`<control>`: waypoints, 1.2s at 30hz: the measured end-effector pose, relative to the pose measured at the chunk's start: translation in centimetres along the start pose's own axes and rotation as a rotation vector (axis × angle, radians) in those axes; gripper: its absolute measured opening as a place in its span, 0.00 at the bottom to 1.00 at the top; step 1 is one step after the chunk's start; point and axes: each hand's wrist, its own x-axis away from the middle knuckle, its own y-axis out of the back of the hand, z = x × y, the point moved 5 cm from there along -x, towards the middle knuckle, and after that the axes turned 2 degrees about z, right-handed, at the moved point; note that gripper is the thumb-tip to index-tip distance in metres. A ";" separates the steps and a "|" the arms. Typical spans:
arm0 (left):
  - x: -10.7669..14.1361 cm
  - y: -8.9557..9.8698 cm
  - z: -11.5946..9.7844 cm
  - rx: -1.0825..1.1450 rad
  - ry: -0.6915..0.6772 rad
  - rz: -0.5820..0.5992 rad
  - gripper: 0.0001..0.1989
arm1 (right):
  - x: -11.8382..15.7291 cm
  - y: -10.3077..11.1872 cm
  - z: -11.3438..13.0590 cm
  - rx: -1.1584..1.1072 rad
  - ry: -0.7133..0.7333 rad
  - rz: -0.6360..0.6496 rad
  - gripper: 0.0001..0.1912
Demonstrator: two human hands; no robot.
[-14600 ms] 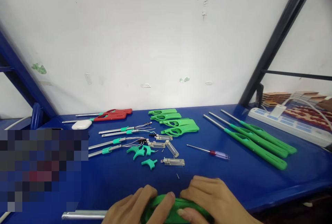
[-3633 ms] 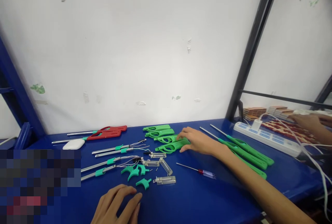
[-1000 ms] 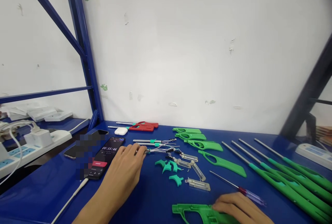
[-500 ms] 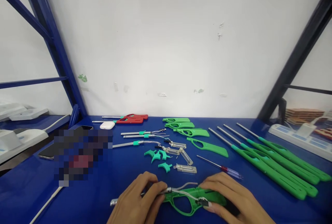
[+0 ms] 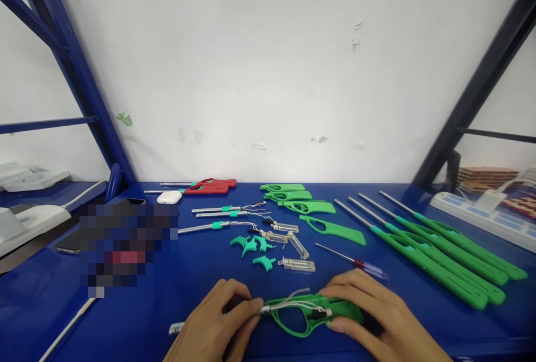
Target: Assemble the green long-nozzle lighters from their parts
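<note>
Low in the middle, my left hand [image 5: 220, 320] is closed around a metal lighter tube [image 5: 176, 328], whose slotted tip sticks out to the left. Thin white wires [image 5: 293, 305] run from the tube's right end to a small black igniter piece [image 5: 320, 314]. That piece lies over the green lighter handle half [image 5: 350, 310], which has a ring-shaped trigger guard. My right hand [image 5: 372, 309] grips the handle half at its right end, thumb below and fingers above. Just beyond lie teal triggers [image 5: 263, 263] and clear fuel tanks [image 5: 298, 265].
Behind are wired metal tubes [image 5: 215, 214], green handle halves [image 5: 335, 230] and red lighters [image 5: 209, 187]. A screwdriver [image 5: 371, 268] and several green lighters [image 5: 435, 267] lie right. Left are a white earbud case [image 5: 169, 198] and a pixelated area with a cable [image 5: 69, 328]. A power strip [image 5: 481, 217] stands far right.
The black igniter piece has moved up over the handle half, and my right thumb is no longer on it. The wires have shifted with it. The view has tilted slightly.
</note>
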 end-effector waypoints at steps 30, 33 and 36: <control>0.2 -1.4 1.2 -0.228 0.005 0.205 0.30 | -0.2 -0.1 0.0 -0.064 0.013 0.049 0.06; 0.2 -1.3 1.2 -0.276 -0.016 0.196 0.32 | -0.2 -0.2 0.1 -0.057 -0.007 0.061 0.05; 0.1 -1.2 1.1 -0.251 -0.009 0.156 0.30 | -0.2 -0.2 0.5 -0.033 -0.012 0.070 0.08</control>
